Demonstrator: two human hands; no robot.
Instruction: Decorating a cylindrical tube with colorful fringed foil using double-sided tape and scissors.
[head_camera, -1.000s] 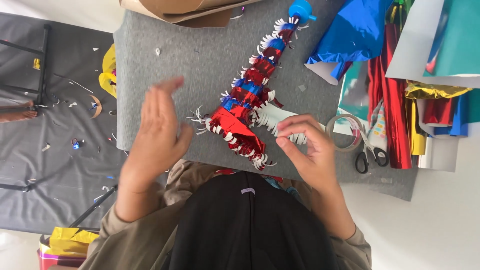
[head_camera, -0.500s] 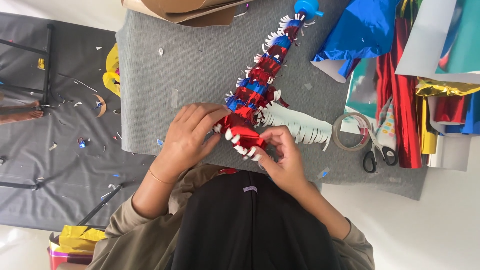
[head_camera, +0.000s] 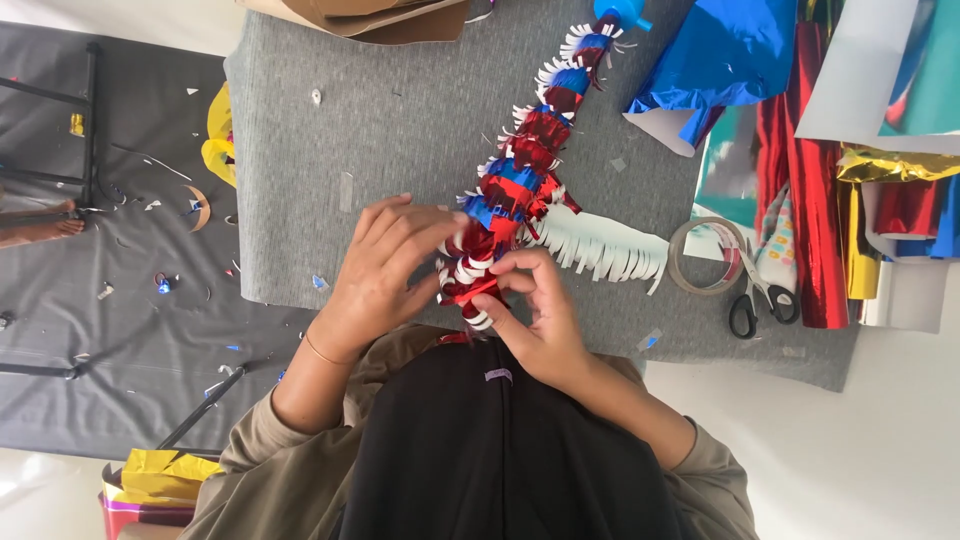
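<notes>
A long stick wrapped in red and blue foil fringe (head_camera: 530, 165) lies diagonally on a grey felt mat (head_camera: 380, 110). Its near end sits between both my hands. My left hand (head_camera: 385, 265) presses on the near end from the left, fingers curled over the fringe. My right hand (head_camera: 535, 310) pinches the red foil at that end from the right. A loose white fringed strip (head_camera: 605, 250) trails off the stick to the right of my right hand.
A tape roll (head_camera: 705, 255) and black-handled scissors (head_camera: 755, 300) lie right of the strip. Rolls and sheets of coloured foil (head_camera: 830, 170) pile up at the right. Cardboard (head_camera: 360, 15) lies at the top. Yellow foil (head_camera: 218, 135) and scraps sit left.
My left hand, raised and open above the mat a second ago, has come down onto the stick's near end. My right hand has moved in and pinches the red foil there.
</notes>
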